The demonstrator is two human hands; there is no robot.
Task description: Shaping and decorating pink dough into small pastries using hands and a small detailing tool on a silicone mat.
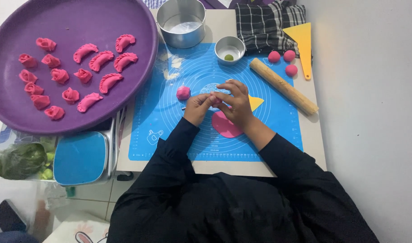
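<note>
My left hand (198,107) and my right hand (236,104) meet over the blue silicone mat (170,117), fingertips pinched together on a small piece of pink dough (216,101) between them. A flat round of pink dough (224,126) lies on the mat just under my right wrist. A folded pink dough lump (183,92) sits to the left of my left hand. A yellow scraper tip (255,102) pokes out behind my right hand.
A big purple tray (80,18) at the left holds several shaped pink dumplings. A wooden rolling pin (283,85), three pink dough balls (282,60), a yellow scraper (301,40), a metal ring (181,22) and a small metal cup (229,48) stand at the back. A blue-lidded box (80,157) sits lower left.
</note>
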